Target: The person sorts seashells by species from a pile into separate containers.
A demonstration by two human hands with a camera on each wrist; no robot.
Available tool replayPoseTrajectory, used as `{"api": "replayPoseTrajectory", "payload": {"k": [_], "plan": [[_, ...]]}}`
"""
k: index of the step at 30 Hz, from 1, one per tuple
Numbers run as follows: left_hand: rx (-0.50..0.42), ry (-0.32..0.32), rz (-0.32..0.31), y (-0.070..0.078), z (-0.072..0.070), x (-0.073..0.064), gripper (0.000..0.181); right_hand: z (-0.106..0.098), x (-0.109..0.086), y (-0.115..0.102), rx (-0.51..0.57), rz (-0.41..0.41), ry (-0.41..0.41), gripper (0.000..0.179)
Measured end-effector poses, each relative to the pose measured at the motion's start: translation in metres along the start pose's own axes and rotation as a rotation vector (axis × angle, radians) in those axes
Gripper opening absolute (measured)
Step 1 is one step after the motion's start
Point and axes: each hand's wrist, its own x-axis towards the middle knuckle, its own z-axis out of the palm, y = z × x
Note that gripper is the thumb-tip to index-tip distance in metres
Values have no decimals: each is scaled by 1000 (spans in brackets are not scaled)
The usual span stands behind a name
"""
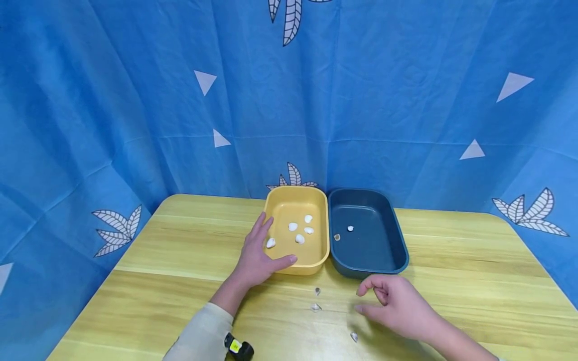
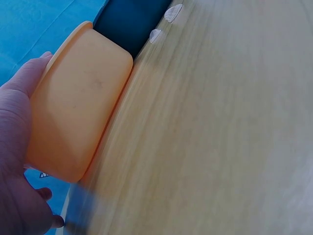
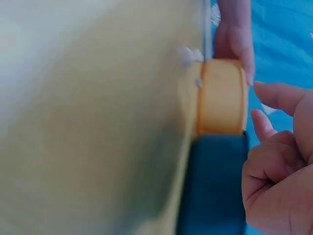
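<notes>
My left hand (image 1: 259, 253) rests spread over the near left corner of a yellow tray (image 1: 328, 235), its thumb across the front rim and its fingers along the left side. Several white shells (image 1: 300, 239) lie in this tray. My right hand (image 1: 397, 306) hovers over the table in front of a dark blue tray (image 1: 384, 240), with a gap between index finger and thumb and nothing held; the other fingers are curled in. On the table to its left lie a small shell (image 1: 317, 291), a ribbed shell (image 1: 315, 307) and another shell (image 1: 354, 337) nearer me.
Inside the blue tray are a small white piece (image 1: 350, 228) and a small brownish one (image 1: 336, 237). Both trays stand side by side at the back of the wooden table (image 1: 180, 250). A blue patterned curtain (image 1: 384, 100) hangs behind. A black strapped device (image 1: 239, 347) sits at my left sleeve.
</notes>
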Motion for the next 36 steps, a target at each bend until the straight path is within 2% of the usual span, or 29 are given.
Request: {"api": "replayPoseTrajectory", "payload": {"k": [6,10,13,16,36], "plan": [[3,-2,-1,0,1,1,108,12,-11,10,40,46,-146,18],[6,-1,-5,0,1,2,108,16,-12,14,48,68,-204,19],[5,0,-5,-1,1,1,108,20,-13,16,70,126,-263,19],[5,0,-4,-1,1,1,108,24,-14,19,79,150,-296,18],[3,-2,-7,0,1,0,110,27,-17,25,95,62,-277,15]]}}
